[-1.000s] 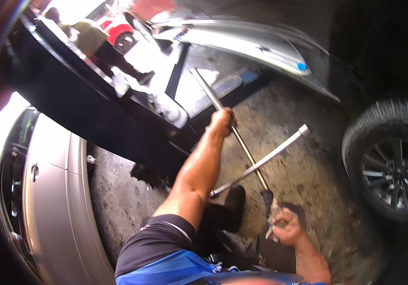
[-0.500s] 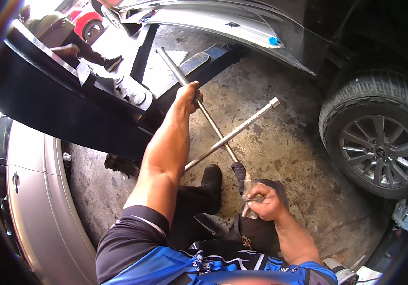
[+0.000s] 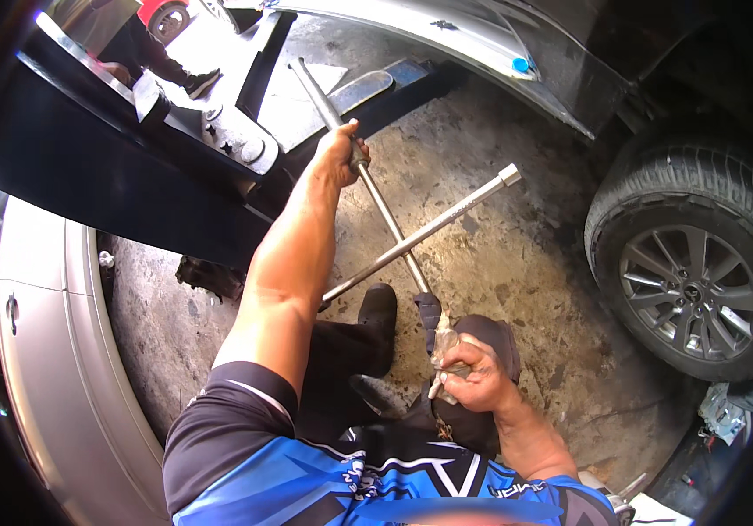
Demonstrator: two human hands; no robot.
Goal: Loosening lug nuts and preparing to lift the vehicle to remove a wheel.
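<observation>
A four-way lug wrench [image 3: 457, 214] slants across the view in front of me, one arm with a bright socket pointing to the upper right. My left hand [image 3: 342, 154] is wrapped round its far arm, where a thicker pipe-like part runs beyond the fist. The near arm ends in a black wrapping [image 3: 427, 314] with crumpled clear plastic [image 3: 444, 337] below it. My right hand [image 3: 476, 373] is closed by that end above my knee, pinching the clear plastic; the fingers partly hide what lies under it.
A wheel [image 3: 688, 285] of a dark raised vehicle [image 3: 561, 105] hangs at the right. Black lift arms [image 3: 149, 175] cross the upper left. A beige car [image 3: 56, 324] stands at the left. Another person's leg and shoe [image 3: 203, 83] show at the far left.
The view has shifted slightly, so the wrench and both hands appear a little higher and farther left. Both hands keep their holds.
</observation>
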